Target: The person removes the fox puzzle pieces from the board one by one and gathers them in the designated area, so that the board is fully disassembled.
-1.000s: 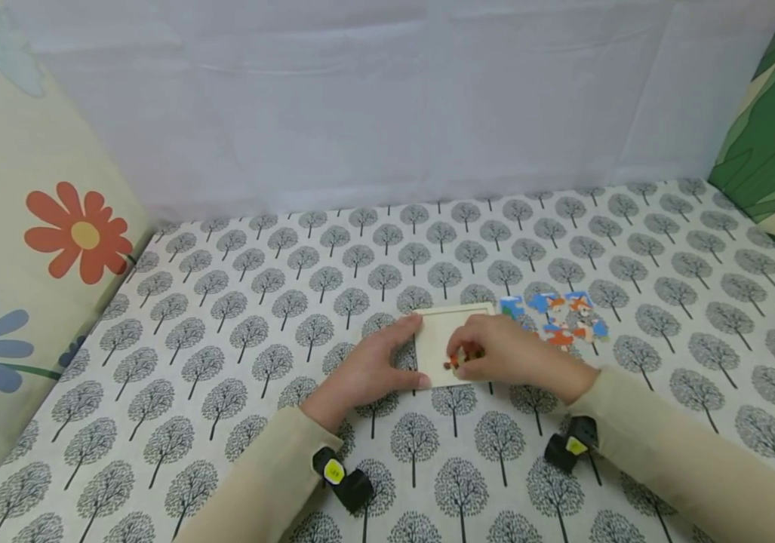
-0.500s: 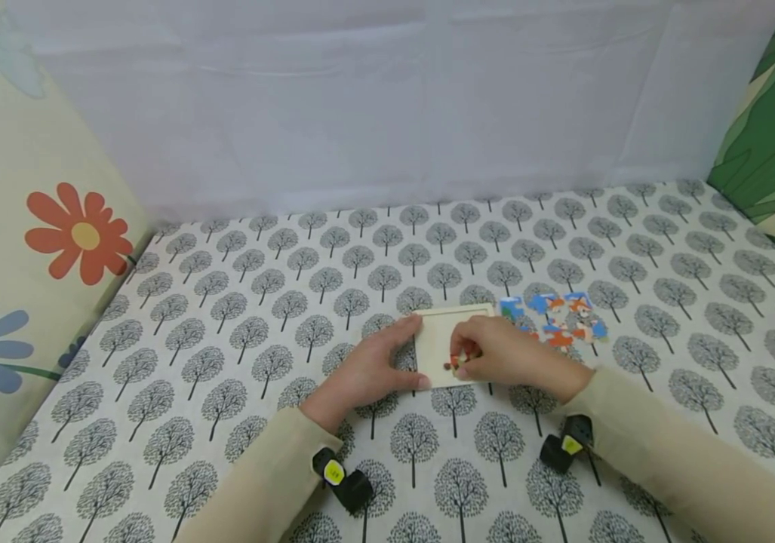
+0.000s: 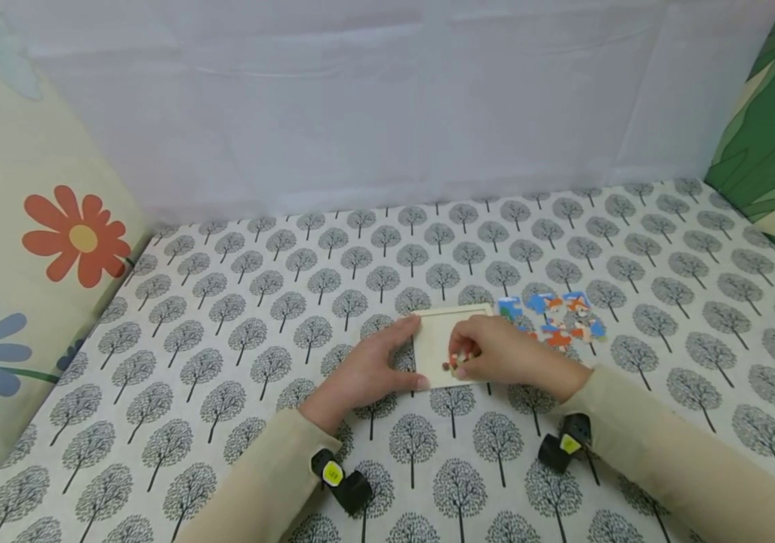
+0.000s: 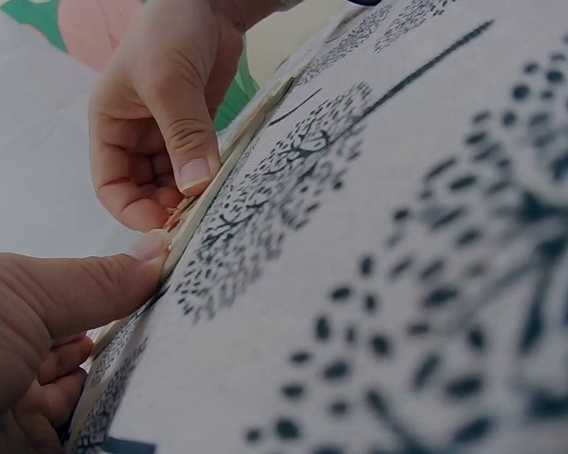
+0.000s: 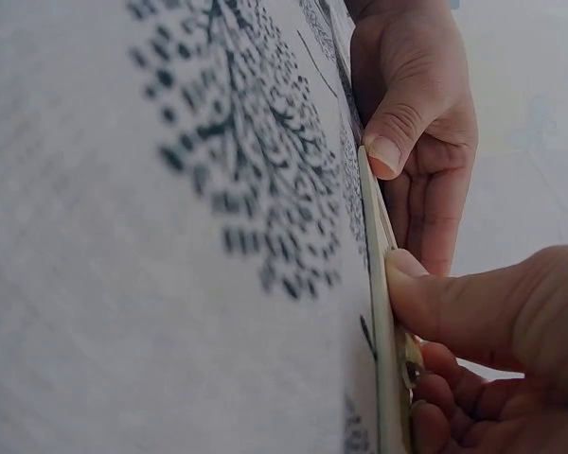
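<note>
A pale wooden puzzle tray (image 3: 433, 341) lies on the patterned cloth in front of the person. The left hand (image 3: 375, 363) holds its left side, thumb at the near corner and fingers at the far one. Over the tray's near right part, the right hand (image 3: 501, 350) has thumb and fingertips on a small orange, brown and cream puzzle piece (image 3: 455, 362), mostly covered by the fingers. Seen from the right wrist, the right thumb lies right at the edge of the tray (image 5: 382, 378). In the left wrist view, an orange bit shows between both thumbs.
Several loose puzzle pieces (image 3: 573, 311) with fox faces, orange and blue parts lie right of the tray, partly behind the right hand. A cloth with tree prints (image 3: 278, 339) covers the table. A white sheet (image 3: 333, 113) hangs behind it, with flower-printed walls at the sides.
The right hand and wrist have shifted very slightly left, and the fingers have turned a little around the piece. The left hand and tray stay in place.
</note>
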A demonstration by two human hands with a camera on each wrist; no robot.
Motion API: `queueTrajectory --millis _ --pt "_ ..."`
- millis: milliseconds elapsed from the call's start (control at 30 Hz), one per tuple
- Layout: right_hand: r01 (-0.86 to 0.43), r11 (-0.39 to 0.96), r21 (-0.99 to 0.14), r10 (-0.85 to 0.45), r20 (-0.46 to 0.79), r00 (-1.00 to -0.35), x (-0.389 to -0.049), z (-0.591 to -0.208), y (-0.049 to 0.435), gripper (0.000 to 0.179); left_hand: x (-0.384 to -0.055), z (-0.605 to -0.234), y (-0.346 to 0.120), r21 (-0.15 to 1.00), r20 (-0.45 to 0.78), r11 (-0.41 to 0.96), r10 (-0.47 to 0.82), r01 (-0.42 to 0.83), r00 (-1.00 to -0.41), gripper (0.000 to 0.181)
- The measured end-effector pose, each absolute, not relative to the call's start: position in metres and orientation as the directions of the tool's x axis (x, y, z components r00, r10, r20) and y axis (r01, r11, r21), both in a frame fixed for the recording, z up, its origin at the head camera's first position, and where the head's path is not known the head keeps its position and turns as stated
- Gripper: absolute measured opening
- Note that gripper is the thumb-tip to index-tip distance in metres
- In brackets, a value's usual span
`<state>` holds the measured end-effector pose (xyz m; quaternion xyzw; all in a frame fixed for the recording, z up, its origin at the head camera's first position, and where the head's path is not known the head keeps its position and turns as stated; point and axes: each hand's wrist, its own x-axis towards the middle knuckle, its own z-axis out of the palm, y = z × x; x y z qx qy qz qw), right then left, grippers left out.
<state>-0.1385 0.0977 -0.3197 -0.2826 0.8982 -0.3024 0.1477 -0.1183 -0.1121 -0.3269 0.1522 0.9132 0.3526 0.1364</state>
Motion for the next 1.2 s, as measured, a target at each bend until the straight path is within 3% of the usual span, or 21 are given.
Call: queueTrajectory --millis 233,500,867,1200 --pt "-0.370 0.694 -0.618 -0.557 -0.134 -0.820 -0.136 -0.315 0.093 0.021 -0.118 -0.326 -0.111 0.686 -0.158 0.710 0.358 0.159 -0.920 0.091" --pt "-0.448 0.754 -0.481 -0.556 -0.104 -0.825 -0.132 -0.308 0.085 0.024 -0.118 -0.327 -0.112 0.685 -0.146 0.707 0.370 0.176 -0.917 0.091" --pt "-0.367 0.716 -0.594 -0.551 -0.159 -0.819 -0.134 -0.312 0.090 0.026 -0.118 -0.328 -0.113 0.690 -0.142 0.702 0.371 0.177 -0.918 0.091" --pt "-0.319 0.616 -0.720 -0.531 -0.081 -0.843 -0.133 -0.323 0.099 0.024 -0.118 -0.328 -0.113 0.688 -0.135 0.701 0.378 0.188 -0.916 0.091"
